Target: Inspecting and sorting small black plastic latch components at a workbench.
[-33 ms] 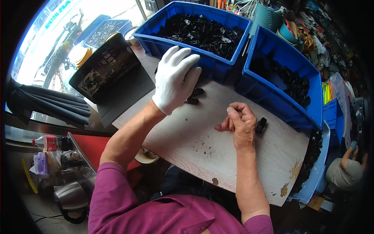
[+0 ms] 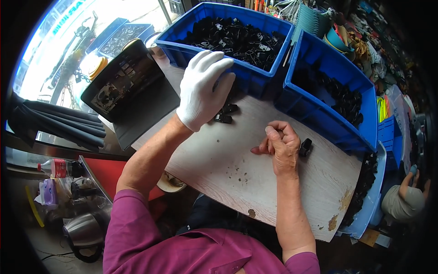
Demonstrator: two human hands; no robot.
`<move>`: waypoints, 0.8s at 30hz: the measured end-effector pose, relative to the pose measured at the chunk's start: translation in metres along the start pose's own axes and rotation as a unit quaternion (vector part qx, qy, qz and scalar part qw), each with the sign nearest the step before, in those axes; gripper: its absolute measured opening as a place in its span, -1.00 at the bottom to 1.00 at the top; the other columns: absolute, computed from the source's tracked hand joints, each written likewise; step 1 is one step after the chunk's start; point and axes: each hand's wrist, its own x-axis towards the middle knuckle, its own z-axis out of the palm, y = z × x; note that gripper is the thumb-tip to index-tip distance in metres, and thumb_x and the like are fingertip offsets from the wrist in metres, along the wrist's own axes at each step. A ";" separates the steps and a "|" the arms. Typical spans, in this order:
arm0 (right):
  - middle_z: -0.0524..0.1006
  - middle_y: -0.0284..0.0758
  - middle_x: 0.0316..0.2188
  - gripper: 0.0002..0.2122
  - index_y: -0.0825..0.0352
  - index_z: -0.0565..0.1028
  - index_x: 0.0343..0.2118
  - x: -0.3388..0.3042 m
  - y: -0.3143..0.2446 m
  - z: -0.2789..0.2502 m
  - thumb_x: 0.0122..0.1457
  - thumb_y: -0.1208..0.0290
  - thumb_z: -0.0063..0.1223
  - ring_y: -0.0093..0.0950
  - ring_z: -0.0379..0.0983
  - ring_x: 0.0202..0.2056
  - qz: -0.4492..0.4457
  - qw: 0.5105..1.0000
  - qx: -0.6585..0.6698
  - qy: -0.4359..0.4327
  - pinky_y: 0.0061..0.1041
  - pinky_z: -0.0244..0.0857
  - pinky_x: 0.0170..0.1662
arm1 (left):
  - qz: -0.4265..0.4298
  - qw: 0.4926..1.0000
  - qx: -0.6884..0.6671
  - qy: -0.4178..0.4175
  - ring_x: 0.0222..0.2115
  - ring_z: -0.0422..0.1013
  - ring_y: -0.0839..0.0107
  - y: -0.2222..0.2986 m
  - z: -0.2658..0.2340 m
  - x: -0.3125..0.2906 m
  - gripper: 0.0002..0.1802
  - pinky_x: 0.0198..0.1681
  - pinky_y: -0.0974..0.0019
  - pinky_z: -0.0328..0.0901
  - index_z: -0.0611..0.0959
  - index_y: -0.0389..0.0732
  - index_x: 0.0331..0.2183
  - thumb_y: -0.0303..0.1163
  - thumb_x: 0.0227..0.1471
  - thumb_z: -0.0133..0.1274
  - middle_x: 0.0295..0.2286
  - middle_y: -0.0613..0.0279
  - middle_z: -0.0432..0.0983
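Observation:
My left hand (image 2: 200, 89), in a white knitted glove, is raised over the far left of the table. Its fingers are bent forward, the thumb stands apart from them, and I see nothing held. Two small black clips (image 2: 223, 118) lie beside its wrist, partly covered by the glove. My bare right hand (image 2: 284, 145) rests on the pale wood-grain table (image 2: 205, 157), fingers curled in and thumb against them; nothing shows in its grasp. Another black clip (image 2: 305, 147) lies just right of it.
Two deep blue bins hold many black clips: one at the back (image 2: 255, 71), one at the right (image 2: 328, 114). A tablet in a dark folding case (image 2: 146, 105) leans at the left. Beyond the right edge stands a light blue tub (image 2: 372, 196). A metal kettle (image 2: 84, 230) sits lower left.
My left hand has shifted slightly left and toward me, uncovering more of the clips beside it. My right hand has stayed in place.

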 end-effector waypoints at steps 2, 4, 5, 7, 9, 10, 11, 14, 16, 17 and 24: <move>0.45 -0.44 -0.64 -0.87 0.35 0.51 -0.24 -0.001 0.000 0.002 0.23 0.44 0.17 -0.69 0.36 -0.63 0.004 1.000 0.008 0.001 -0.36 0.61 -0.46 | 0.000 1.000 -0.014 0.011 -0.06 0.47 -0.02 -0.006 -0.002 0.025 -0.71 0.04 0.10 0.35 0.69 -0.24 -0.17 -0.42 0.02 0.23 -0.16 -0.02 0.59; 0.45 -0.44 -0.64 -0.87 0.36 0.50 -0.24 0.000 0.001 0.002 0.23 0.44 0.17 -0.69 0.36 -0.64 0.013 1.000 0.020 -0.001 -0.37 0.61 -0.45 | 0.001 1.000 0.006 -0.020 -0.05 0.48 0.03 -0.020 0.008 0.044 -0.66 0.04 0.13 0.36 0.68 -0.23 -0.12 -0.36 0.03 0.24 -0.12 0.00 0.58; 0.45 -0.44 -0.64 -0.87 0.36 0.50 -0.24 0.000 0.000 0.002 0.23 0.44 0.17 -0.69 0.36 -0.64 0.009 1.000 0.018 0.001 -0.37 0.61 -0.45 | -0.001 0.999 0.010 -0.042 -0.04 0.48 0.05 -0.022 0.012 0.057 -0.63 0.05 0.16 0.36 0.66 -0.23 -0.08 -0.35 0.04 0.24 -0.09 -0.01 0.57; 0.45 -0.44 -0.64 -0.88 0.36 0.50 -0.24 -0.002 -0.003 0.003 0.23 0.46 0.15 -0.69 0.35 -0.64 0.013 1.000 0.017 0.006 -0.38 0.61 -0.45 | -0.013 0.992 -0.010 -0.123 -0.05 0.48 0.03 -0.037 0.033 0.078 -0.49 0.04 0.15 0.38 0.63 -0.22 -0.03 -0.17 0.01 0.27 -0.07 -0.05 0.55; 0.45 -0.44 -0.64 -0.88 0.36 0.50 -0.24 -0.002 -0.003 0.003 0.23 0.46 0.15 -0.69 0.36 -0.64 0.010 1.000 0.015 0.004 -0.38 0.61 -0.45 | -0.042 0.973 -0.005 -0.228 -0.04 0.48 0.00 -0.052 0.056 0.094 -0.32 0.07 0.11 0.38 0.56 -0.19 0.08 -0.04 -0.01 0.29 -0.03 -0.09 0.52; 0.45 -0.44 -0.63 -0.89 0.37 0.50 -0.23 -0.002 -0.002 0.002 0.23 0.47 0.14 -0.68 0.37 -0.63 0.011 1.000 0.014 0.004 -0.38 0.61 -0.45 | -0.027 0.964 0.004 -0.265 -0.03 0.47 -0.01 -0.054 0.071 0.099 -0.28 0.09 0.11 0.38 0.53 -0.18 0.11 -0.03 -0.02 0.29 -0.02 -0.11 0.51; 0.31 -0.50 -0.71 -0.89 0.36 0.50 -0.23 -0.002 -0.002 0.003 0.23 0.47 0.14 -0.61 0.40 -0.63 0.009 1.000 0.003 0.008 -0.25 0.62 -0.46 | -0.014 0.954 0.016 -0.300 -0.02 0.47 -0.01 -0.058 0.084 0.103 -0.23 0.11 0.11 0.37 0.50 -0.17 0.15 -0.01 -0.03 0.29 0.00 -0.12 0.49; 0.46 -0.44 -0.62 -0.88 0.38 0.49 -0.23 -0.002 -0.002 0.004 0.23 0.47 0.14 -0.67 0.40 -0.60 0.011 1.000 0.021 0.000 -0.37 0.62 -0.44 | -0.038 0.900 0.058 -0.430 0.06 0.40 -0.08 -0.058 0.112 0.120 -0.06 0.15 0.05 0.34 0.39 -0.03 0.25 0.06 -0.13 0.32 0.04 -0.15 0.42; 0.46 -0.44 -0.60 -0.86 0.39 0.49 -0.21 -0.002 -0.002 0.003 0.24 0.46 0.15 -0.66 0.40 -0.59 0.016 1.000 0.022 -0.003 -0.36 0.62 -0.42 | -0.052 0.866 0.081 -0.490 0.14 0.28 -0.17 -0.066 0.129 0.128 0.07 0.18 -0.11 0.28 0.32 0.05 0.30 0.25 -0.20 0.27 0.13 -0.13 0.32; 0.46 -0.43 -0.59 -0.86 0.39 0.49 -0.21 -0.002 -0.002 0.003 0.24 0.46 0.15 -0.66 0.40 -0.58 0.017 0.999 0.029 -0.005 -0.36 0.62 -0.42 | -0.064 0.853 0.094 -0.510 0.17 0.24 -0.19 -0.066 0.131 0.131 0.10 0.19 -0.16 0.26 0.31 0.06 0.31 0.30 -0.21 0.25 0.16 -0.13 0.28; 0.45 -0.43 -0.58 -0.86 0.39 0.49 -0.21 -0.001 -0.002 -0.002 0.24 0.47 0.15 -0.66 0.40 -0.58 0.007 0.999 0.038 -0.001 -0.35 0.63 -0.40 | -0.074 0.838 0.183 -0.508 0.14 0.33 -0.12 -0.052 0.138 0.127 -0.09 0.11 -0.13 0.36 0.33 0.26 0.30 0.10 -0.12 0.15 0.16 0.03 0.37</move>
